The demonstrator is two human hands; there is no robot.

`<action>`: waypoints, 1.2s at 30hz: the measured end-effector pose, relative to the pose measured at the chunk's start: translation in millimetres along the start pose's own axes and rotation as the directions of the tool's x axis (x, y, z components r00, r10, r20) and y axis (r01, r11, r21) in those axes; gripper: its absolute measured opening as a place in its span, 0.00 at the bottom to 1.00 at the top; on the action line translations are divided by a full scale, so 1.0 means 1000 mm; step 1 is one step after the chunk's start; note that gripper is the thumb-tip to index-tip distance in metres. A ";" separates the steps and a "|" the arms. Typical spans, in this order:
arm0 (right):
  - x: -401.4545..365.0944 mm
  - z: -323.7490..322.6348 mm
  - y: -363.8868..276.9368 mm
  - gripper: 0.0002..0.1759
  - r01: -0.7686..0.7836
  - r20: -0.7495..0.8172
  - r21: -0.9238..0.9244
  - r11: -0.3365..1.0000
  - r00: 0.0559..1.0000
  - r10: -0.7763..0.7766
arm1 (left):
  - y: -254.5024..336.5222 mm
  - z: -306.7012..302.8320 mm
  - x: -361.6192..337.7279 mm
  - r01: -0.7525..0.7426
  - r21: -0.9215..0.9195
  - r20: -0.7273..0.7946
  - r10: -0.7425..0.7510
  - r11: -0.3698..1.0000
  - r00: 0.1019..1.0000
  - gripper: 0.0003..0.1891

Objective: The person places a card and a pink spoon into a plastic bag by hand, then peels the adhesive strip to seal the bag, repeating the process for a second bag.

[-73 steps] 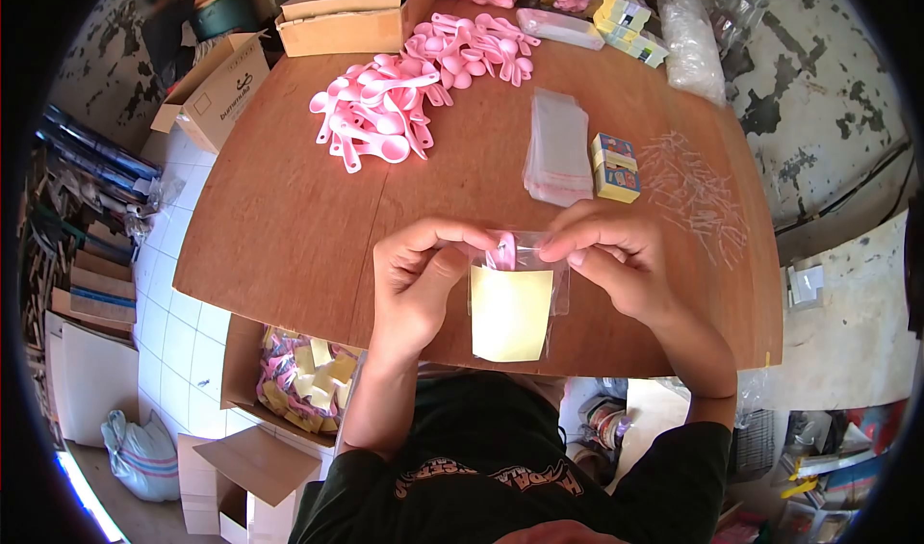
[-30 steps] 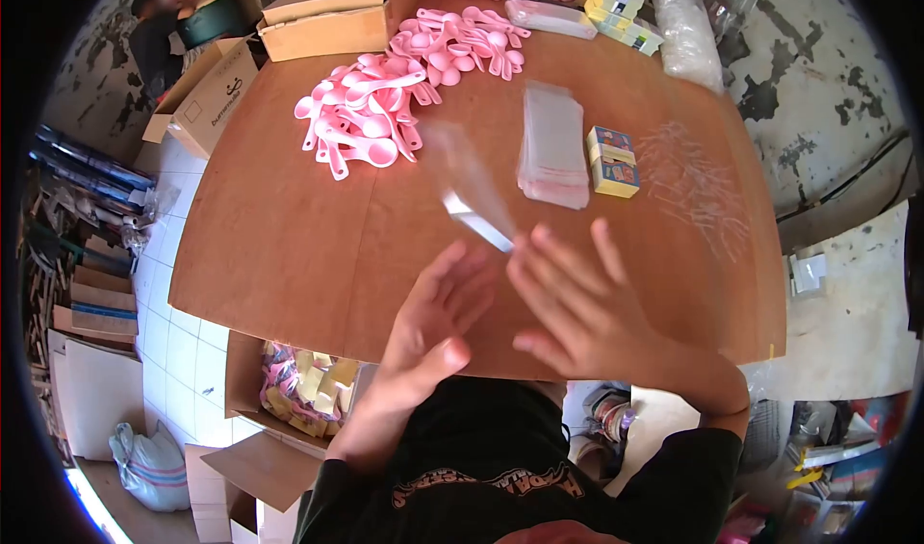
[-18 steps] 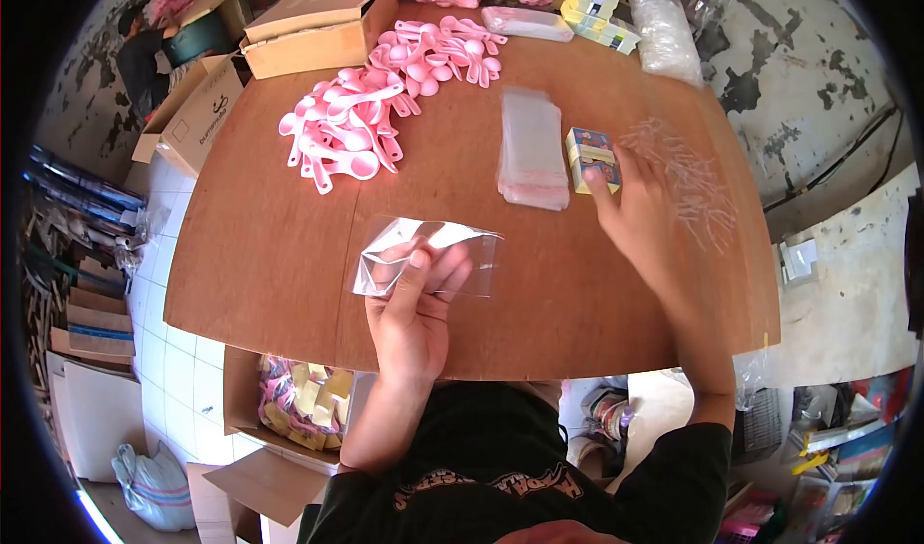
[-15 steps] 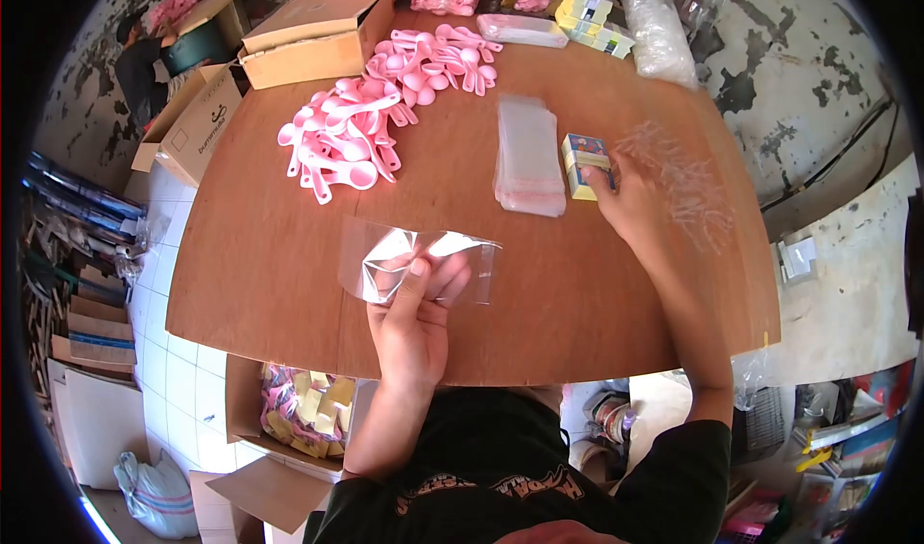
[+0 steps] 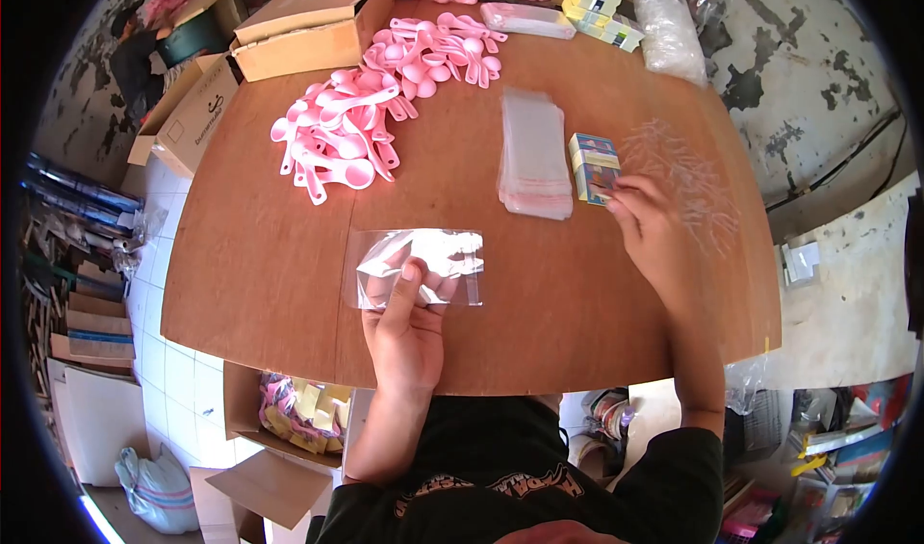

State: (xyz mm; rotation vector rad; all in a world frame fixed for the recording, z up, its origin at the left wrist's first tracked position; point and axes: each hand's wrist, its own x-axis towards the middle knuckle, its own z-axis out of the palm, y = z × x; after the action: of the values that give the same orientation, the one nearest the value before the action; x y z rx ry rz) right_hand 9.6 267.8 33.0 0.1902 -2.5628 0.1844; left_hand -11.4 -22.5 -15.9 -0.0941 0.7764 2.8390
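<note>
My left hand [image 5: 404, 318] holds a transparent plastic bag [image 5: 371, 274] over the near part of the table, thumb on top and fingers behind it. My right hand [image 5: 650, 221] is at the near end of a small stack of printed cards [image 5: 594, 159]. Its thumb and fingertips pinch the near edge of a card there; how many cards they hold is hard to see. Just left of the stack lies a pile of flat transparent bags [image 5: 534, 149]. Pink plastic scoops [image 5: 351, 130] form a heap farther left.
Thin transparent strips [image 5: 683, 183] lie right of the cards. At the back are a cardboard box [image 5: 308, 34], more bags [image 5: 527, 21], card stacks [image 5: 602, 14] and a plastic roll [image 5: 667, 29]. An open carton [image 5: 241, 400] stands below the near edge. Another person [image 5: 135, 63] sits far left.
My right fingers have moved from the top of the card stack to its near edge and closed in a pinch. The bag in my left hand has turned slightly and lies flatter.
</note>
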 end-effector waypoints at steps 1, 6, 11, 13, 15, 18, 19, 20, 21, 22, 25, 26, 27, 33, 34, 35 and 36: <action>-0.001 -0.008 -0.009 0.08 -0.074 -0.086 0.075 0.994 0.993 0.081 | 0.001 0.002 0.001 -0.008 0.007 -0.027 0.008 1.000 1.000 0.15; -0.001 -0.041 -0.046 0.08 0.017 -0.222 0.029 0.999 0.975 -0.010 | 0.000 0.005 0.000 -0.003 0.032 -0.032 0.004 0.999 0.999 0.22; -0.016 -0.016 -0.047 0.12 0.171 -0.185 0.226 0.959 0.974 -0.130 | -0.002 0.011 0.000 -0.032 0.065 -0.021 0.033 0.997 0.999 0.23; -0.023 -0.003 -0.046 0.13 0.160 -0.182 0.387 0.908 0.979 -0.095 | -0.002 0.012 -0.001 -0.048 0.079 -0.015 0.049 0.996 0.999 0.22; -0.030 0.006 -0.047 0.16 -0.099 0.016 0.667 0.738 0.993 0.118 | -0.003 0.014 -0.002 -0.031 0.097 -0.066 0.037 0.995 0.997 0.22; -0.028 0.018 -0.052 0.17 -0.231 0.168 0.885 0.405 0.968 0.184 | -0.005 0.014 -0.003 -0.036 0.129 -0.049 0.042 0.991 0.998 0.22; -0.028 0.019 -0.050 0.17 -0.231 0.169 0.886 0.402 0.968 0.183 | -0.006 0.014 -0.003 -0.037 0.132 -0.051 0.044 0.991 0.998 0.22; -0.028 0.019 -0.048 0.17 -0.266 0.237 0.936 0.229 0.960 0.149 | -0.007 0.014 -0.004 -0.032 0.142 -0.061 0.041 0.989 0.997 0.22; -0.027 0.020 -0.046 0.17 -0.303 0.297 0.952 0.050 0.949 0.102 | -0.008 0.014 -0.004 -0.027 0.151 -0.072 0.039 0.988 0.997 0.23; -0.028 0.021 -0.047 0.17 -0.304 0.298 0.952 0.048 0.949 0.098 | -0.009 0.015 -0.005 -0.030 0.152 -0.075 0.042 0.988 0.996 0.23; -0.030 0.023 -0.052 0.16 -0.299 0.312 0.947 -0.116 0.942 0.120 | -0.013 0.019 -0.006 -0.054 0.154 -0.080 0.066 0.987 0.995 0.24; -0.031 0.023 -0.053 0.16 -0.308 0.320 0.946 -0.105 0.938 0.135 | -0.015 0.020 -0.006 -0.057 0.147 -0.090 0.071 0.987 0.993 0.24; -0.033 0.024 -0.053 0.16 -0.316 0.327 0.944 -0.094 0.933 0.149 | -0.016 0.021 -0.007 -0.062 0.140 -0.101 0.076 0.988 0.992 0.23; -0.038 0.028 -0.056 0.15 -0.341 0.325 0.932 0.124 0.937 0.128 | -0.024 0.015 -0.005 -0.080 0.111 -0.028 0.084 0.991 0.996 0.24; -0.038 0.027 -0.057 0.15 -0.351 0.337 0.921 0.168 0.935 0.108 | -0.024 0.015 -0.005 -0.070 0.105 -0.031 0.073 0.992 0.997 0.24; -0.035 0.024 -0.061 0.14 -0.360 0.347 0.925 0.121 0.931 0.113 | -0.025 0.015 -0.005 -0.070 0.105 -0.030 0.073 0.992 0.997 0.24; -0.035 0.024 -0.062 0.14 -0.359 0.346 0.925 0.121 0.931 0.113 | -0.025 0.015 -0.005 -0.087 0.097 -0.043 0.092 0.991 0.995 0.24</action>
State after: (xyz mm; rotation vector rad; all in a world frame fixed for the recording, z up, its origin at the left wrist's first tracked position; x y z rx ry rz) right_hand 37.0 206.4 -0.9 0.2631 -2.1289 2.1301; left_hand -1.8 5.5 -14.9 -0.1154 0.9476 2.8872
